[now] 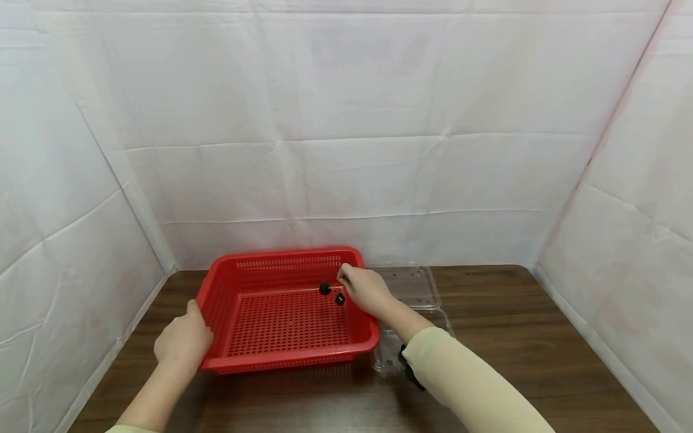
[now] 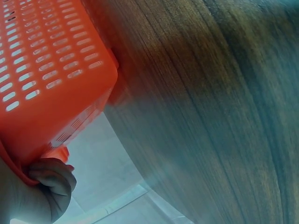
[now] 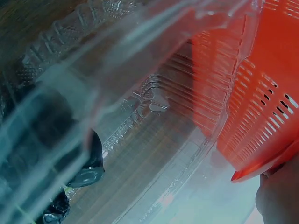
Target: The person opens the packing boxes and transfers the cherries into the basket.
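My left hand (image 1: pixel 184 337) grips the left rim of a red perforated plastic basket (image 1: pixel 287 355), fingers curled over the edge in the left wrist view. The basket's left side looks raised off the wooden table. My right hand (image 1: pixel 365 288) reaches over the basket's right wall with curled fingers, pinching a thin pale stalk. A small dark round fruit (image 1: pixel 325 289) is at the stalk's end, and a second dark fruit (image 1: pixel 340 299) shows just below the fingers. In the right wrist view my fingertips are hidden behind the basket rim (image 3: pixel 243 175); I cannot tell the fruit's kind.
Clear plastic clamshell container (image 1: pixel 406 287) lies open right of the basket, under my right forearm. Glossy dark round things (image 3: pixel 86 168) show through clear plastic in the right wrist view. White sheeting (image 1: pixel 346 180) walls the back and both sides of the brown wooden table (image 1: pixel 503 325).
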A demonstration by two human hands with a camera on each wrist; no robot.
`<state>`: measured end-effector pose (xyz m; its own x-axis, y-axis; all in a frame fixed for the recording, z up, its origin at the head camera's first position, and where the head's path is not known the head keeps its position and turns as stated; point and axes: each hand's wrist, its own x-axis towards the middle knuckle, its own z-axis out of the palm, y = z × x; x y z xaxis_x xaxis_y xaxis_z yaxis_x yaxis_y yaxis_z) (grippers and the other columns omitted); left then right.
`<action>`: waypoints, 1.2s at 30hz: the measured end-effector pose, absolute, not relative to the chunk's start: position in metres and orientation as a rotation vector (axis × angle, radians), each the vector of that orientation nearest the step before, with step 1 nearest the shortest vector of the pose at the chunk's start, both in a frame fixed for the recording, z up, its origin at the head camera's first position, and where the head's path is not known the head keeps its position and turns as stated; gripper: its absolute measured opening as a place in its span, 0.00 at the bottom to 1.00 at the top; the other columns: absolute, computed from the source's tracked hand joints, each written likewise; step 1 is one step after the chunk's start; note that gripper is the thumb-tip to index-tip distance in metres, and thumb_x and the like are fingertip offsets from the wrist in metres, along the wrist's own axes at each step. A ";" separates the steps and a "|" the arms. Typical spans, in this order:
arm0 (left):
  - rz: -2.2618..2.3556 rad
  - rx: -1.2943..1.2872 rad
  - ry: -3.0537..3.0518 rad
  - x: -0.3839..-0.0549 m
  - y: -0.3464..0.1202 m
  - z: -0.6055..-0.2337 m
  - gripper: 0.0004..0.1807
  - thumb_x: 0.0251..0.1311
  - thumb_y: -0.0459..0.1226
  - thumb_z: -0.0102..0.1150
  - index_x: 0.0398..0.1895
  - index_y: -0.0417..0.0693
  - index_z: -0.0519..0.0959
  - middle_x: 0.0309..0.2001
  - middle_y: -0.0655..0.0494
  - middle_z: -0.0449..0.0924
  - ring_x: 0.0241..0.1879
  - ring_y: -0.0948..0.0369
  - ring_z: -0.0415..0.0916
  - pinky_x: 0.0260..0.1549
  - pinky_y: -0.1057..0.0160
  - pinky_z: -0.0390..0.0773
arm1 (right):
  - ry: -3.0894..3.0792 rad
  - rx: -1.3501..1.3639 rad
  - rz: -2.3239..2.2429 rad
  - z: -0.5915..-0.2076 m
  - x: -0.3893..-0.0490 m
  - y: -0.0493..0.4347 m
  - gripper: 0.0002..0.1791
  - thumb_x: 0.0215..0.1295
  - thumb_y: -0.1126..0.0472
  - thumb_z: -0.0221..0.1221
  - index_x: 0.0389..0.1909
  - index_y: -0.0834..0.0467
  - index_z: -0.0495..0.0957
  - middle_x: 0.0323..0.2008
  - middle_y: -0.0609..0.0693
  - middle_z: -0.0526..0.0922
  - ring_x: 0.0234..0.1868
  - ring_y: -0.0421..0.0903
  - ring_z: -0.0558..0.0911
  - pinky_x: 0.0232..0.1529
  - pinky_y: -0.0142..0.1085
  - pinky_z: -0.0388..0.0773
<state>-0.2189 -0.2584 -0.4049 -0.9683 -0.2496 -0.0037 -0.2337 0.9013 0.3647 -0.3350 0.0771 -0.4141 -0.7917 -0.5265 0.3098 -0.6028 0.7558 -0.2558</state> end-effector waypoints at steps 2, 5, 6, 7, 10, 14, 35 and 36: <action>-0.575 0.386 -3.023 -0.219 -0.258 -0.405 0.34 0.60 0.33 0.53 0.65 0.23 0.54 0.25 0.35 0.75 0.20 0.49 0.74 0.16 0.49 0.73 | -2.734 0.895 0.450 -0.415 -0.335 0.077 0.02 0.71 0.60 0.57 0.41 0.54 0.75 0.33 0.45 0.82 0.29 0.41 0.81 0.32 0.35 0.77; -0.575 0.387 -3.026 -0.219 -0.258 -0.405 0.34 0.60 0.33 0.54 0.65 0.23 0.54 0.25 0.35 0.75 0.20 0.49 0.74 0.16 0.49 0.73 | -2.719 0.897 0.368 -0.416 -0.335 0.076 0.02 0.71 0.59 0.58 0.39 0.53 0.76 0.32 0.45 0.82 0.28 0.41 0.81 0.32 0.36 0.78; -0.573 0.388 -3.027 -0.218 -0.258 -0.405 0.34 0.61 0.33 0.54 0.65 0.23 0.54 0.25 0.35 0.75 0.20 0.49 0.74 0.16 0.49 0.73 | -2.718 0.894 0.342 -0.417 -0.335 0.075 0.02 0.71 0.59 0.58 0.38 0.53 0.76 0.31 0.44 0.82 0.27 0.41 0.80 0.31 0.36 0.77; -0.570 0.388 -3.029 -0.218 -0.258 -0.405 0.34 0.61 0.33 0.54 0.66 0.23 0.54 0.25 0.35 0.75 0.20 0.49 0.74 0.16 0.49 0.73 | -2.722 0.891 0.316 -0.417 -0.335 0.075 0.02 0.71 0.59 0.57 0.38 0.53 0.76 0.30 0.44 0.82 0.26 0.41 0.80 0.30 0.36 0.77; -0.564 0.390 -3.035 -0.218 -0.258 -0.405 0.34 0.61 0.33 0.53 0.66 0.23 0.54 0.26 0.34 0.75 0.21 0.49 0.74 0.16 0.49 0.73 | -2.739 0.884 0.255 -0.417 -0.335 0.074 0.03 0.71 0.58 0.57 0.36 0.52 0.76 0.27 0.42 0.80 0.24 0.38 0.78 0.28 0.35 0.76; -0.565 0.379 -3.036 -0.218 -0.258 -0.406 0.34 0.61 0.33 0.53 0.65 0.23 0.54 0.25 0.34 0.75 0.20 0.49 0.74 0.16 0.49 0.73 | -2.761 0.877 0.208 -0.418 -0.335 0.073 0.03 0.71 0.59 0.57 0.36 0.51 0.76 0.25 0.40 0.80 0.23 0.37 0.76 0.28 0.33 0.75; -0.554 0.359 -3.025 -0.218 -0.258 -0.404 0.33 0.61 0.33 0.53 0.64 0.21 0.54 0.25 0.34 0.75 0.20 0.48 0.75 0.16 0.48 0.72 | -2.789 0.897 0.082 -0.419 -0.337 0.069 0.04 0.66 0.56 0.62 0.39 0.49 0.84 0.29 0.40 0.84 0.28 0.37 0.81 0.32 0.34 0.78; -0.554 0.360 -3.025 -0.218 -0.258 -0.404 0.33 0.61 0.33 0.53 0.64 0.21 0.54 0.25 0.34 0.75 0.20 0.49 0.75 0.16 0.48 0.73 | -2.790 0.897 0.079 -0.419 -0.337 0.069 0.05 0.66 0.56 0.62 0.39 0.49 0.84 0.29 0.40 0.84 0.28 0.37 0.81 0.32 0.34 0.78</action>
<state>-0.2183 -0.2581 -0.4043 -0.9720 -0.2349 0.0024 -0.2188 0.9091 0.3545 -0.3369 0.0694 -0.4188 -0.7930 -0.5703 0.2142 -0.5815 0.8135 0.0130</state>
